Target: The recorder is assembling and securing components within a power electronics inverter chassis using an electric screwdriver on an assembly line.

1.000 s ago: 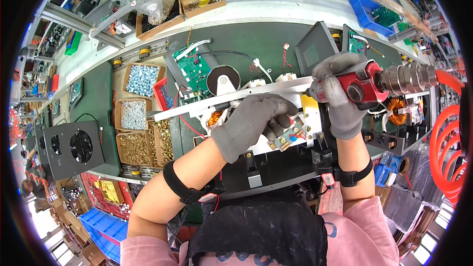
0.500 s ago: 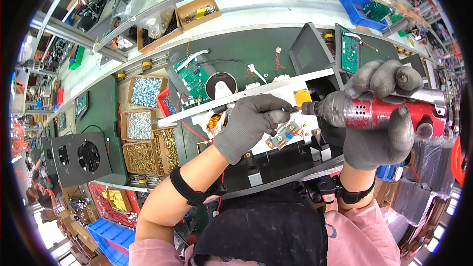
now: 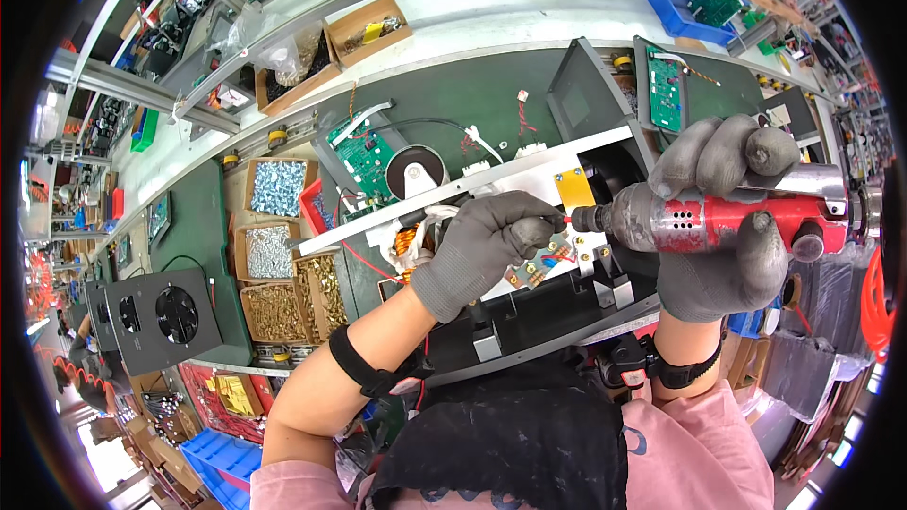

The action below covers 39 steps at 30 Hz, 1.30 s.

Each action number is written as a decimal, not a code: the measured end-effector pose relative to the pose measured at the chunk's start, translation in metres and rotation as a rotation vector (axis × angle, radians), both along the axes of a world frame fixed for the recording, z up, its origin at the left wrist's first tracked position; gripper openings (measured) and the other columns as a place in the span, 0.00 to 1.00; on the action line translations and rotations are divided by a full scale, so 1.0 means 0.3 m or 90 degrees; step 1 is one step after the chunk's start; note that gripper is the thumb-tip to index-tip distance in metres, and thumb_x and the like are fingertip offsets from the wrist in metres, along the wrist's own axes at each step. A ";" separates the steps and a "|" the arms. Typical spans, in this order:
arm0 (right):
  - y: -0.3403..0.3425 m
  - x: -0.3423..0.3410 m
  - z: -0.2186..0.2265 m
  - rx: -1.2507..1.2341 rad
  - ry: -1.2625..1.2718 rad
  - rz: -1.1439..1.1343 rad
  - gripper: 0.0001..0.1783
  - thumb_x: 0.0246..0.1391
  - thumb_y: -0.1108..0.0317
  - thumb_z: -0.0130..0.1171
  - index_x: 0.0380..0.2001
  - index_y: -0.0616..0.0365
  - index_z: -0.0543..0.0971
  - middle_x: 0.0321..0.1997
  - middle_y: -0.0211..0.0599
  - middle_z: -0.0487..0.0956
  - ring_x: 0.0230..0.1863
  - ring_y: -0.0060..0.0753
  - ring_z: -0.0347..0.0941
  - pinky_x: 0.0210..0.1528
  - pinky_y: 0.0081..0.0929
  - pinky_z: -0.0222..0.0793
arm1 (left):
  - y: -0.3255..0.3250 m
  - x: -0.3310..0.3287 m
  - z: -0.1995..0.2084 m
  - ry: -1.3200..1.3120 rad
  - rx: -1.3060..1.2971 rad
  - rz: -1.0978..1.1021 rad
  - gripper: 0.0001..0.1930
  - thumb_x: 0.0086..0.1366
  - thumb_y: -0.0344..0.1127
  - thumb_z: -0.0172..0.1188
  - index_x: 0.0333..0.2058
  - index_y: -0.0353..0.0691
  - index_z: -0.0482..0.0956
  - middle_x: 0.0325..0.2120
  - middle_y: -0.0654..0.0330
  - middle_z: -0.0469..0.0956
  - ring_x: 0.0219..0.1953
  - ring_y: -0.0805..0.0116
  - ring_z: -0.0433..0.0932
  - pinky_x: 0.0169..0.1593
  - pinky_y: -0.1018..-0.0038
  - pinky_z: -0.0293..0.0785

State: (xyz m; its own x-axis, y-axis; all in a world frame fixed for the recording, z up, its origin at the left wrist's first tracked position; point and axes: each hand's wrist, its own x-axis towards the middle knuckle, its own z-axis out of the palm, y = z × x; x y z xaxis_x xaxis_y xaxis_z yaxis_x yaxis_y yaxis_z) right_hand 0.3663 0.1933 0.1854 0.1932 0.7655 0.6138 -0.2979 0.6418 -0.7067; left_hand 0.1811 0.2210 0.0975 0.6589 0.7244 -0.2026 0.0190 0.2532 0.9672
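My right hand (image 3: 723, 264), in a grey glove, is wrapped round a red power screwdriver (image 3: 709, 224) held level, its nose pointing left. Just left of that nose, my gloved left hand (image 3: 491, 241) is closed, thumb and fingers pinched at the tip of the bit; what they pinch is too small to make out. Both hands are over a dark metal case (image 3: 548, 307) with a white plate inside. On the plate are a yellow pad (image 3: 573, 187) and a small circuit board (image 3: 543, 269). A copper coil (image 3: 406, 242) sits left of my left hand.
Boxes of blue-sleeved parts (image 3: 278, 186), silver screws (image 3: 269, 251) and brass screws (image 3: 274, 312) stand at the left. A green circuit board (image 3: 364, 156) and a round black part (image 3: 416, 172) lie beyond the case's rail. A fan panel (image 3: 162, 314) is far left; a blue bin (image 3: 685, 14) is far right.
The view has shifted slightly. My left hand stays pinched at the bit tip, and the screwdriver's nose is a little lower in the view, still level.
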 end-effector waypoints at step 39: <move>-0.010 0.071 -0.152 -0.240 -0.122 -0.069 0.20 0.44 0.74 0.61 0.42 0.63 0.68 0.35 0.43 0.76 0.29 0.26 0.74 0.31 0.24 0.74 | 0.212 -0.314 -0.028 0.333 0.190 0.227 0.08 0.62 0.31 0.55 0.37 0.35 0.79 0.30 0.60 0.79 0.33 0.73 0.76 0.39 0.77 0.71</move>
State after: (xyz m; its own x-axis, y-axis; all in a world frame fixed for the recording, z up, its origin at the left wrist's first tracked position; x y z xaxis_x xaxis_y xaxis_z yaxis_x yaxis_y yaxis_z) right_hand 0.3876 0.1905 0.1397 0.1952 0.9243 0.3281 -0.0837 0.3490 -0.9334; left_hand 0.0869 0.2846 0.0891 0.2400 0.9525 -0.1878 0.4666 0.0564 0.8826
